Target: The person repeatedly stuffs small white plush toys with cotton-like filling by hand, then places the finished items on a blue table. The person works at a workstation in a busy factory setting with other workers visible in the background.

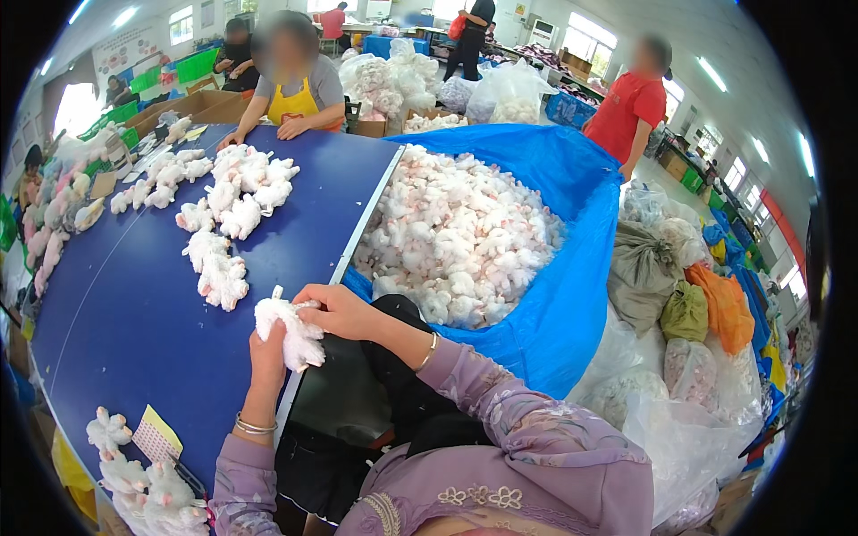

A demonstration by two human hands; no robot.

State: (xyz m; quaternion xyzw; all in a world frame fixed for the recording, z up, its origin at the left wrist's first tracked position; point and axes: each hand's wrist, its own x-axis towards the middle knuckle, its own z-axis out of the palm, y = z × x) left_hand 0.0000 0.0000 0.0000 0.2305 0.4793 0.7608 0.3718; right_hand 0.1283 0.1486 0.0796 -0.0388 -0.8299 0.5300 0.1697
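Observation:
A small white plush toy (302, 347) is held between both hands, just over the near right edge of the blue table (134, 295). My left hand (266, 353) is closed round its left side. From the right, my right hand (341, 313) pinches its upper part, fingers bent. A short pale tip sticks up at the toy's top; the fingertips partly hide what they grip. Beyond my hands lies a loose group of similar white plush toys (241, 192). To the right, a big heap of them (465, 232) fills a container lined with blue plastic sheet (585, 259).
More white plush toys (165, 496) lie at the table's near left, beside a yellow-edged printed sheet (157, 434). Coloured plush toys (54, 223) crowd the far left. A person in a yellow apron (295, 98) leans on the far edge. Stuffed bags (643, 277) pile up at right.

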